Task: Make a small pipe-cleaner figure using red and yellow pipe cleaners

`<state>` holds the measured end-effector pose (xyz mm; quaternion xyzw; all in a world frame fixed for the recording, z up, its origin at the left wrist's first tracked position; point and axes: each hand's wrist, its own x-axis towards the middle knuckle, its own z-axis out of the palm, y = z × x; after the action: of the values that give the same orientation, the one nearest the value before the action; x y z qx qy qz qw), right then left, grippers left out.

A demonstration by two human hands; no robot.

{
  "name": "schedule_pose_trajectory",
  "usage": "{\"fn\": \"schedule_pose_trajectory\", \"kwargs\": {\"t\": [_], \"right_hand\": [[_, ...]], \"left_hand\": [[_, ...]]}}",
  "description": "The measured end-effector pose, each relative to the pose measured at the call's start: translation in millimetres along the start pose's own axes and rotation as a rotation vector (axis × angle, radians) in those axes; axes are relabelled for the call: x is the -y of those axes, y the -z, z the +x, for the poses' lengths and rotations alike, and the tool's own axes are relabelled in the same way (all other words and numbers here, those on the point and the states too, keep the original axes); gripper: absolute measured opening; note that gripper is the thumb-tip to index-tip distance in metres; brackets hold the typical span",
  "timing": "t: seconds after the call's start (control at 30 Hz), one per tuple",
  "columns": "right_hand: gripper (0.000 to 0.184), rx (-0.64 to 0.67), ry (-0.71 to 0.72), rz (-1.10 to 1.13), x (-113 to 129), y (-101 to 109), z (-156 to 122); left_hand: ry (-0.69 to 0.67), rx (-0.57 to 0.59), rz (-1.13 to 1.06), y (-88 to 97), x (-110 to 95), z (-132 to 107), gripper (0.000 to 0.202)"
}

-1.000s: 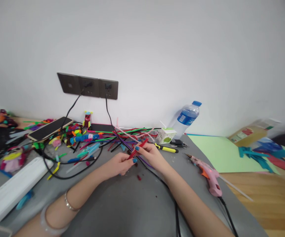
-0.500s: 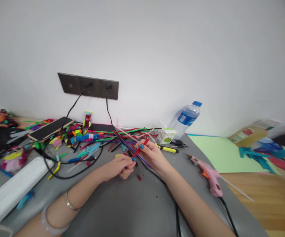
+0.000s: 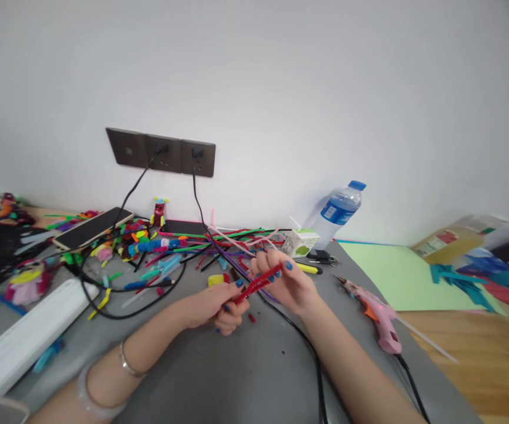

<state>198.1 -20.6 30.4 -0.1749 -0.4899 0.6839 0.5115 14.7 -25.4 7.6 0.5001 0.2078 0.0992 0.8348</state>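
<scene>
Your left hand [image 3: 212,303] and right hand [image 3: 292,285] are each pinched on the red pipe cleaner [image 3: 258,284]. It is held just above the grey mat [image 3: 254,377], slanting toward 1 o'clock. You seem mid-twist, and any further bend calls for firm pinches at both ends.

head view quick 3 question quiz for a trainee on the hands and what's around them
1. True or false: the left hand and the right hand both hold the red pipe cleaner.
2. Which thing lies on the table to the right of the right hand? A) glue gun B) stapler C) mug
3. Fill in: the bottle by the wall has a ___ cap.

Key: 1 true; 2 A; 3 blue
</scene>
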Motion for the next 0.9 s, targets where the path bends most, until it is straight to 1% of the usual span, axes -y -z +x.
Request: {"fn": "schedule_pose_trajectory", "kwargs": {"t": [0.13, 0.2, 0.37, 0.5, 0.63, 0.7, 0.77, 0.83, 0.9], "right_hand": [[0.05, 0.059, -0.015, 0.055, 3.2, 1.0, -1.2], [0.052, 0.095, -0.014, 0.079, 3.0, 1.6, -2.1], [0.058, 0.149, -0.014, 0.123, -0.5, 3.4, -5.4], [0.055, 0.184, -0.048, 0.105, -2.9, 6.3, -7.8], [0.048, 0.165, -0.045, -0.018, -1.8, 12.3, -6.8], [0.044, 0.143, -0.005, -0.123, -0.3, 16.4, -4.7], [0.034, 0.111, 0.032, -0.259, 1.0, 20.4, -2.2], [0.023, 0.078, 0.031, -0.369, 1.5, 23.8, 0.2], [0.022, 0.045, 0.006, -0.429, 0.7, 26.5, 2.2]], "left_hand": [[-0.063, -0.027, 0.039, -1.1, -1.4, -1.3, 0.049], [-0.07, -0.023, 0.061, -1.7, -1.2, -1.5, 0.048], [-0.036, 0.013, 0.092, -3.3, 0.7, -0.8, 0.045], [0.009, 0.043, 0.09, -4.3, 1.5, -2.2, 0.041], [-0.055, 0.002, 0.11, -1.6, 3.6, -2.7, 0.039], [-0.098, -0.009, 0.122, 0.9, 5.8, -1.2, 0.04], [-0.137, -0.027, 0.134, 3.0, 8.2, 1.4, 0.041], [-0.17, -0.069, 0.143, 4.1, 10.0, 4.2, 0.043], [-0.204, -0.144, 0.167, 4.0, 10.5, 6.4, 0.045]]}}
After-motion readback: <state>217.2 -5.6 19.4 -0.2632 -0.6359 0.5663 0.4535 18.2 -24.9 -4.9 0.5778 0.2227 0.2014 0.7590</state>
